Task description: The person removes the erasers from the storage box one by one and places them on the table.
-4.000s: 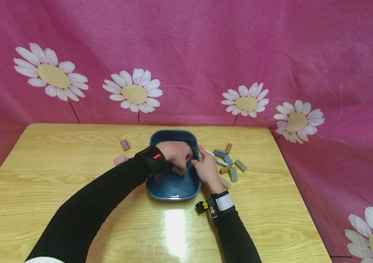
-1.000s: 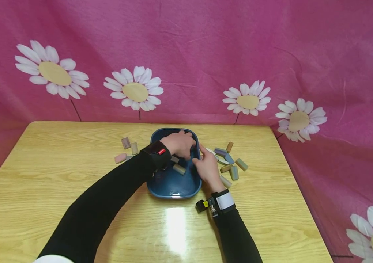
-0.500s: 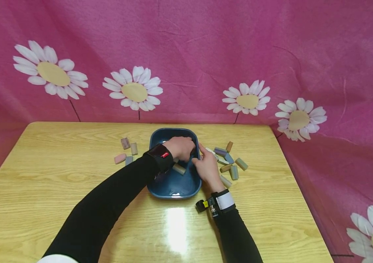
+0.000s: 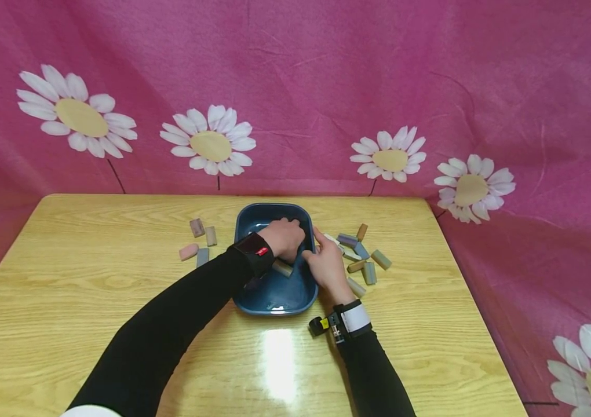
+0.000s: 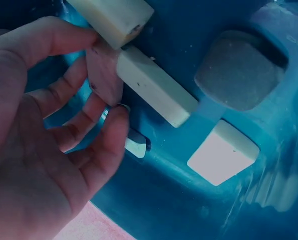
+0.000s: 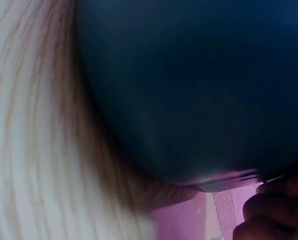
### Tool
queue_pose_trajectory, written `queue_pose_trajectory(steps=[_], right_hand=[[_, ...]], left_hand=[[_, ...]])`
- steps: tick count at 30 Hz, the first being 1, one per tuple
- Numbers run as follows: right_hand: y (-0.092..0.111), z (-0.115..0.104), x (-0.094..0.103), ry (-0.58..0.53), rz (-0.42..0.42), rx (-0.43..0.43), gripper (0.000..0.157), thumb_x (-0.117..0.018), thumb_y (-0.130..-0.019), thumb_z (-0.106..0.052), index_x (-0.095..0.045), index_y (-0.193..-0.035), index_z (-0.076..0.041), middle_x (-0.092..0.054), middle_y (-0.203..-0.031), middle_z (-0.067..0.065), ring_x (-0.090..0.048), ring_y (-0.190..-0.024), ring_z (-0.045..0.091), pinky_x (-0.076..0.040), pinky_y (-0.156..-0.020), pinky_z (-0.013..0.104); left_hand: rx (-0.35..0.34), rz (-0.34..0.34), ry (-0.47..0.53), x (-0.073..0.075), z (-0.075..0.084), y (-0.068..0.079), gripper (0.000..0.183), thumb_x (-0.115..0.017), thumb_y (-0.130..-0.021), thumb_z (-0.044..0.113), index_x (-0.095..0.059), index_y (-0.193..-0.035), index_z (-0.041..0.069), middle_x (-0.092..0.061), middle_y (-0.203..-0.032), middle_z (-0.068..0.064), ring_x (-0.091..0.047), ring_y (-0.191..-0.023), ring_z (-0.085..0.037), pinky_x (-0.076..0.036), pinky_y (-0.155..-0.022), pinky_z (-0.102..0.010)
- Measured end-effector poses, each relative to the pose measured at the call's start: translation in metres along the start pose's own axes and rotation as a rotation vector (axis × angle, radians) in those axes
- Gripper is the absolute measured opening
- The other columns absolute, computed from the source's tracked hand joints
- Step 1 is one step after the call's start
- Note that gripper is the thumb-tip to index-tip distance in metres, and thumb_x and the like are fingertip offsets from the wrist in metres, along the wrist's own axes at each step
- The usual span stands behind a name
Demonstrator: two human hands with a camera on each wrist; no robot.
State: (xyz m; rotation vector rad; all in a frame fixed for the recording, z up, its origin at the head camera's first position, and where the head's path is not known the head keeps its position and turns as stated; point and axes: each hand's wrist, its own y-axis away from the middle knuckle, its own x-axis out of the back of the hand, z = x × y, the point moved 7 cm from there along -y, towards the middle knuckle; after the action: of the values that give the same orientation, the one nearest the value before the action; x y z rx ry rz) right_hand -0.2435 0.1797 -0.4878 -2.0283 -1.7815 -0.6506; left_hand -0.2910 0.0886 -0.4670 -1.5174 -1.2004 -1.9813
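Note:
Inside a dark blue tub (image 4: 280, 298), my left hand (image 4: 282, 238) reaches down among small oblong blocks. The left wrist view has its thumb and fingertips curled about a pinkish-brown block (image 5: 103, 75). Against that block lie a pale long block (image 5: 156, 85) and a cream block (image 5: 111, 20). Farther off in the tub are a white block (image 5: 224, 152) and a grey rounded block (image 5: 239, 70). My right hand (image 4: 328, 267) grips the tub's right rim, thumb on the inner side; its fingers are mostly hidden behind the wall.
Left of the tub lie a pink block (image 4: 189, 251), a tan block (image 4: 211, 236), a brownish block (image 4: 197, 227) and a grey block (image 4: 203, 256). Several blocks, one blue-grey (image 4: 361, 250), lie scattered at its right. A pink flowered cloth (image 4: 295, 87) hangs behind the table (image 4: 92, 255).
Since four seconds ago, a tan block has come to lie left of the tub. My left hand has shifted about within the tub; the right hand has kept its hold on the rim.

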Motion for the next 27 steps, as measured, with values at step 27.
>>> queue_pose_trajectory(steps=[27], right_hand=[[0.0, 0.0, 0.0, -0.01, 0.012, 0.001, 0.07, -0.06, -0.079, -0.011, -0.048, -0.147, -0.012, -0.066, -0.092, 0.011, -0.034, -0.052, 0.012, -0.036, -0.058, 0.029]], left_hand=[[0.112, 0.334, -0.088, 0.067, -0.08, 0.112, 0.048, -0.083, -0.07, 0.03, -0.073, -0.11, 0.005, -0.062, -0.111, -0.017, -0.056, -0.102, -0.033, -0.056, -0.082, -0.05]])
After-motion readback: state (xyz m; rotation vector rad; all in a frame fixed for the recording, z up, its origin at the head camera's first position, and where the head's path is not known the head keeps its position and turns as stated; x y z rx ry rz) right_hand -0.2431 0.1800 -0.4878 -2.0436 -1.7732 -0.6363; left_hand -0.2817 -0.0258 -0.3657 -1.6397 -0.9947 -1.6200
